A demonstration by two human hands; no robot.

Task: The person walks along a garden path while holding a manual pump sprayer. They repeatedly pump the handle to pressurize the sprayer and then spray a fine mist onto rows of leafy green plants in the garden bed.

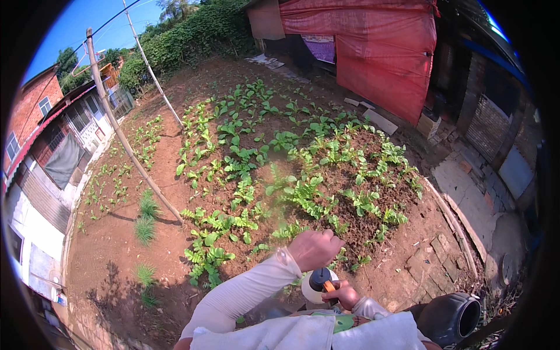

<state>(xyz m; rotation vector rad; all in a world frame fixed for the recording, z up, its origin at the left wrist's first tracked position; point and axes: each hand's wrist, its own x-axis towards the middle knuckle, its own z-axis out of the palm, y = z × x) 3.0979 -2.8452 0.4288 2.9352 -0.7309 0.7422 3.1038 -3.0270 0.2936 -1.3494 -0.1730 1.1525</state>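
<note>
A white plastic pump sprayer bottle (311, 292) with a black cap (320, 276) stands in front of my body. My right hand (343, 295) is closed around its orange and black handle (329, 287). Just above the cap, my left hand (316, 250) makes a fist over the pump rod; the grip of the pump is hidden inside it. Pale sleeves cover both forearms. A white towel (280, 334) lies across the lower edge of the view. Rows of leafy green seedlings (308, 192) grow in brown soil beyond my hands.
A wooden pole (127, 140) leans over the bed at the left, and a thinner pole (153, 74) rises behind it. Grass tufts (145, 229) grow nearby. A dark jar (450, 316) lies at the lower right, beside bricks (431, 273). A red tarp (385, 57) hangs behind.
</note>
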